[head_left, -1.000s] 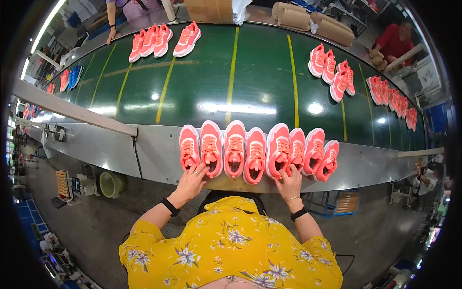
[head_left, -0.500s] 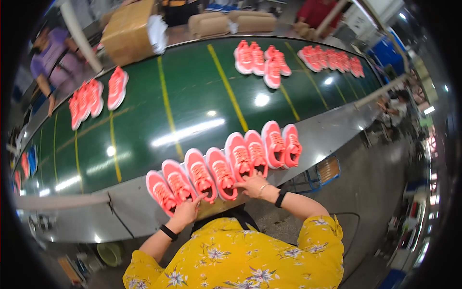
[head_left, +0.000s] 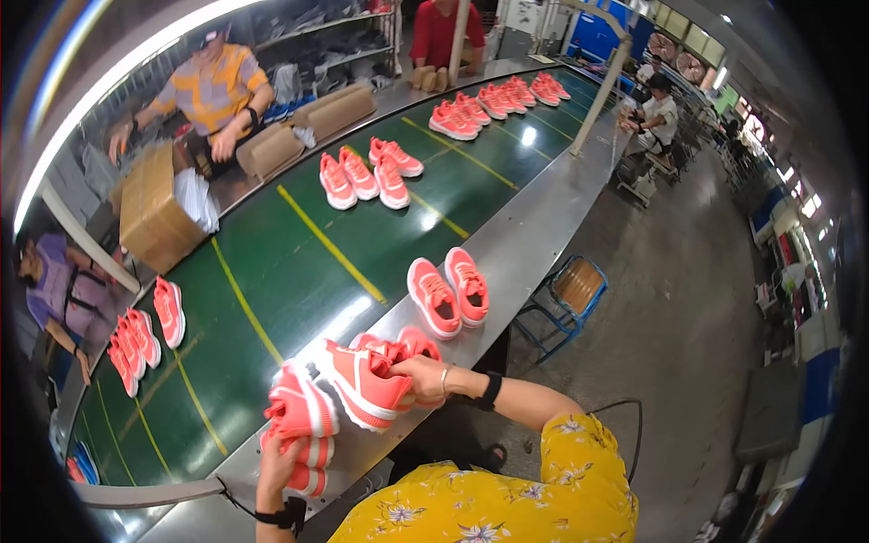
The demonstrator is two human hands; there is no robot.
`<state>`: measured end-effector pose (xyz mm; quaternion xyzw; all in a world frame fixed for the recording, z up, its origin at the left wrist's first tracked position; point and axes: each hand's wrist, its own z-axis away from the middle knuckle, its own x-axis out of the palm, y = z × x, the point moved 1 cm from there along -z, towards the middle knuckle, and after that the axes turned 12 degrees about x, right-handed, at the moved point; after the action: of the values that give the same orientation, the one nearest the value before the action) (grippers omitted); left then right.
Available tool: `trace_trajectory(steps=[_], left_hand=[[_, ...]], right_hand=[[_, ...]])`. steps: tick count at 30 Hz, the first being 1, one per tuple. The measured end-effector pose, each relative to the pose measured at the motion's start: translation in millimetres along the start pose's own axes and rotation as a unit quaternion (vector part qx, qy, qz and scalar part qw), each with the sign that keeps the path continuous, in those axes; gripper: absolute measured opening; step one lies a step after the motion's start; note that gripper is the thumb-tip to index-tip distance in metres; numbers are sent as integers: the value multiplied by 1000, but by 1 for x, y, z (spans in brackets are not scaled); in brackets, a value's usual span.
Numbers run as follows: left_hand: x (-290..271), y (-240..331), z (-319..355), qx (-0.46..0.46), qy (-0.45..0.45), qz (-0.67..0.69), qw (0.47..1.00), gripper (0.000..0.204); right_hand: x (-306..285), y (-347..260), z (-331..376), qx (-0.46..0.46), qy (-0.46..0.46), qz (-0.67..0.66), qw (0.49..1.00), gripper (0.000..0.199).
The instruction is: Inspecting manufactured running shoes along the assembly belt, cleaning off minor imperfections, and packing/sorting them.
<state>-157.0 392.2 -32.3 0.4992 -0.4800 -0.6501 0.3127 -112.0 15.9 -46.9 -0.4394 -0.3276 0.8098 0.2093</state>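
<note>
Workshop interior, far end at upper right
Floor [head_left: 674,335]: grey, with a dull sheen; stool [head_left: 579,286]: wooden seat, blue frame; shelving [head_left: 348,60]: tiered, loaded, at the rear; fans [head_left: 663,47]: two, round, mounted high; blue panel [head_left: 590,36]: left of the fans; light strip [head_left: 154,45]: long, white, lit, curving across the upper left.

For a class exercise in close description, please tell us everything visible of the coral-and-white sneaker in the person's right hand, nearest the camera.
The coral sneaker with a thick white sole has a fabric-like upper with thin white lines along its side. It is tilted, side toward the camera, toe toward the picture's upper left. The bare right hand holds it near the heel opening, above the grey metal ledge. Whether it touches neighbouring coral shoes is unclear.
</note>
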Motion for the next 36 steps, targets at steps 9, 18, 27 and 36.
trace_trajectory(steps=[9,18,27,36], left_hand=[[118,155,56,-18,-13,16,1000,26],[364,239,24,8,-237,35,971,29],[616,268,-88,61,-424,-69,901,34],[883,384,-225,111,-497,-15,861,33]], right_hand=[[-18,102,248,-158,78,-360,916,41],[-23,273,449,126,347,-219,903,38],[-13,553,570,401,354,-390,750,57],[-31,748,709,444,408,-542,585,73]])
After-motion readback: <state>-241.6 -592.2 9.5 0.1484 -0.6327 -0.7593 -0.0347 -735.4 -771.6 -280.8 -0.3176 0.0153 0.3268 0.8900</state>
